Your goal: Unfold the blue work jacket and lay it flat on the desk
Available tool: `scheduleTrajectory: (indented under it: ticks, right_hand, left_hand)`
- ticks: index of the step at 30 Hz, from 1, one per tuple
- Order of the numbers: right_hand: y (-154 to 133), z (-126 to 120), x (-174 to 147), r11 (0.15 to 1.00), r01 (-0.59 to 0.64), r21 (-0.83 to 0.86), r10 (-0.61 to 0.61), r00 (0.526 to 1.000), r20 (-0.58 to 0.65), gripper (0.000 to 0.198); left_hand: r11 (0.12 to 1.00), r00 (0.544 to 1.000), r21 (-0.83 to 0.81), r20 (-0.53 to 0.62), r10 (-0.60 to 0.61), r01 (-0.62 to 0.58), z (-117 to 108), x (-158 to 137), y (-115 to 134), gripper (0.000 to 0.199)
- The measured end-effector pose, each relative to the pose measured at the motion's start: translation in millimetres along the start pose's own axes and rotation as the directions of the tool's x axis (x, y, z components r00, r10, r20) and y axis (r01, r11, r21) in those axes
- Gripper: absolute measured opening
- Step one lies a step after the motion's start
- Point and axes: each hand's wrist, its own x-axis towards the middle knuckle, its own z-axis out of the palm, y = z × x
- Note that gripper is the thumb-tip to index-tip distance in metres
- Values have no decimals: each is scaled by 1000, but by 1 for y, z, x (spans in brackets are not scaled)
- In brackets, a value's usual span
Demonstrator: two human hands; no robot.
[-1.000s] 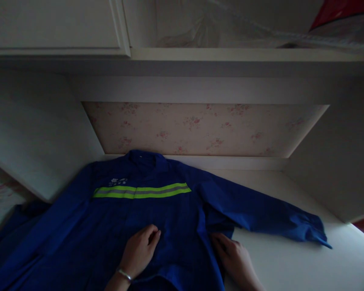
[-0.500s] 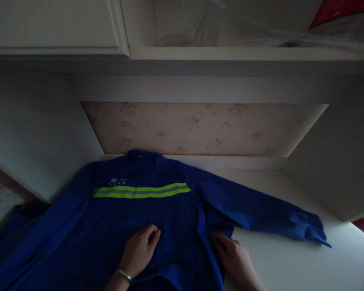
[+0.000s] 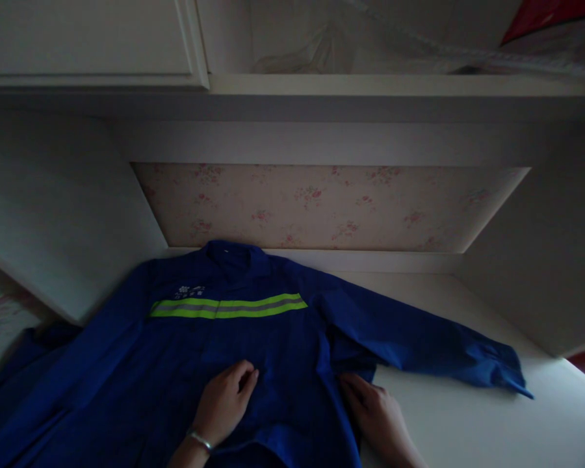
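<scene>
A blue work jacket (image 3: 185, 370) with a yellow-green and grey reflective stripe lies spread out, front up, its collar toward the back wall. My left hand (image 3: 228, 395) is closed over the front of the jacket, thumb and forefinger together, with the cloth creased at the fingertips. At the jacket's side edge below the armpit, my right hand (image 3: 374, 411) has its fingers closed on the fabric. The jacket sleeve (image 3: 419, 338) on the right stretches out across the surface. The other sleeve runs down to the lower left. A bracelet circles my left wrist.
The white worktop (image 3: 468, 422) sits in a recess between side panels. Behind it is a floral wall panel (image 3: 331, 208). Overhead hangs a white cabinet with an open shelf (image 3: 370, 84), holding clear plastic and a red item (image 3: 550, 19).
</scene>
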Motion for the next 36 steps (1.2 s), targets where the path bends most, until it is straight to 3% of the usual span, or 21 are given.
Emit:
scheduleTrajectory:
  ticks: [18,21,23,25,26,28,32,34,36]
  right_hand:
    - [0,3,-2,997,-7,74,8,1000,-15,35]
    - [3,0,-2,936,-8,351,46,994,-99,32]
    - [7,-6,0,730,-20,683,199,962,-185,34]
    - [14,-17,4,460,-1,888,390,898,-201,40]
    - [17,-23,7,371,13,929,454,870,-194,46]
    - [23,-37,13,287,23,958,489,856,-167,60]
    - [23,-57,26,251,-188,950,410,909,72,76]
    - [19,-61,31,304,-294,906,371,912,172,72]
    - [17,-62,34,354,-315,880,356,916,185,62]
  left_hand:
    - [1000,1000,-26,-13,-11,10,3,2,-3,28]
    - [998,999,-51,-25,-38,37,-1,5,-2,30]
    - [995,998,-77,-34,-61,58,-8,5,3,33]
    - [993,997,-94,-39,-73,69,-17,0,15,34]
    - [993,997,-101,-34,-66,62,-21,-5,25,33]
    - [996,1000,-90,-3,-21,21,-25,-17,54,32]
    - [996,985,29,153,78,-84,-6,-39,124,52]
    - [986,963,126,260,71,-107,14,-44,149,62]
    - [971,942,203,330,55,-128,35,-45,162,61]
